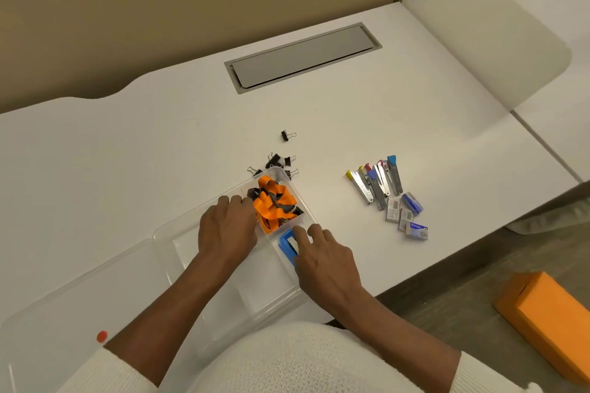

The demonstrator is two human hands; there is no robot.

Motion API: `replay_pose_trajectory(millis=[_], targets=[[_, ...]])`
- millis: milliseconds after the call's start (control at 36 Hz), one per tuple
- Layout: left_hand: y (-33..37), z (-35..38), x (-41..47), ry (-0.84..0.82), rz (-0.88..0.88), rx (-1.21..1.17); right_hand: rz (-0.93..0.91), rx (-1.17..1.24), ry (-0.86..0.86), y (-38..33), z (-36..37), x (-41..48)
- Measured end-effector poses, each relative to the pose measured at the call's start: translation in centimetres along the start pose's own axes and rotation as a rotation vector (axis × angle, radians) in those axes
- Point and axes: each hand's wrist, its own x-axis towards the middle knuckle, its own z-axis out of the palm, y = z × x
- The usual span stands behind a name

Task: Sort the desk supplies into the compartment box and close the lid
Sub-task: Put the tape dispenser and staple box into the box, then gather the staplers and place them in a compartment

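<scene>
A clear compartment box (178,234) lies open on the white desk, its lid (64,306) folded out to the left. Orange lanyards (274,202) fill its far right compartment. My left hand (228,226) rests flat in the box, fingertips touching the lanyards' left side. My right hand (322,255) holds a blue-framed item (287,247) in the compartment just nearer than the lanyards. Black binder clips (277,163) lie beyond the box, with one more clip (286,135) farther back. Several small staplers (378,180) and staple packs (405,217) lie to the right.
A grey cable hatch (303,57) is set into the desk at the back. White dividers (479,41) stand behind and at right. An orange box (552,319) lies on the floor at the lower right. A red dot (102,336) marks the lid.
</scene>
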Motion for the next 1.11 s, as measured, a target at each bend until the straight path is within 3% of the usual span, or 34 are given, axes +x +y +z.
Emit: replay_pose_trajectory(millis=[167,361,611,778,1111], targets=[[4.0,-3.4,0.4,0.176,0.116,-0.229,0.132,0.199,0.213,4.3,-4.2,0.2],[11.5,-5.2,2.5,0.041,0.107,-0.656,0.385,0.345,0.390,13.4,-6.2,2.8],[20.1,-3.1,7.7,-0.261,-0.101,-0.819,0.527,0.354,0.257,22.7,-6.3,7.1],[22.7,-2.4,9.6,-0.287,-0.191,-0.852,0.463,0.386,0.109,24.7,-5.9,9.6],[24.4,-2.6,11.1,-0.288,-0.319,-0.806,0.399,0.343,0.048,25.5,-5.6,12.3]])
